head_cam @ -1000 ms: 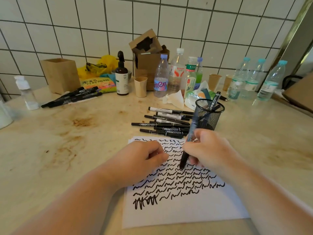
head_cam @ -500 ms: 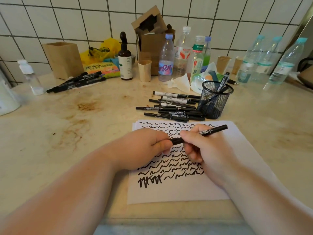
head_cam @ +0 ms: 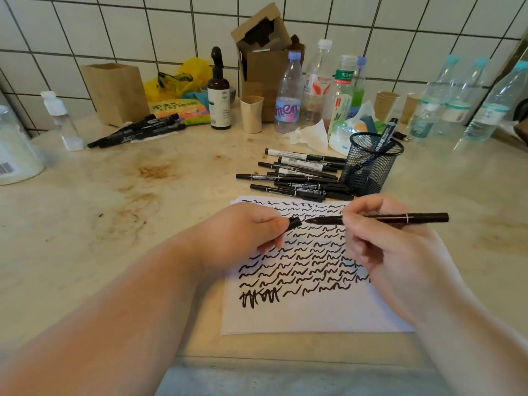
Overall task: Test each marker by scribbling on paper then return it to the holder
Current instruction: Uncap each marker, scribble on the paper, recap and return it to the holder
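**Marker uncapped over the paper, cap in other hand**

Nearest: paper [head_cam: 300,315] lying flat on the table [head_cam: 100,224], covered in rows of black squiggles. Just above it, left hand [head_cam: 243,232] pinches the marker cap [head_cam: 294,223] between thumb and fingers; right hand [head_cam: 380,247] has its grip closed round the marker [head_cam: 394,218], held roughly level, bare tip pointing at the cap — small gap between the two, not touching.

Handling, judged: marker is light, stiff, smooth plastic; best held mid-barrel as now. Wet tip can smear skin or paper. Cap is tiny, easy to drop.

Behind the paper: loose pile of markers [head_cam: 297,178] lying on the table, touching or just beside the mesh holder [head_cam: 368,167], which has one marker leaning in it. Second bunch of markers [head_cam: 137,131] far left.

Surface — pale stone-look top with brown stains. At the back: water bottles, paper cups, a dark pump bottle [head_cam: 219,92], cardboard boxes, white tiled wall.
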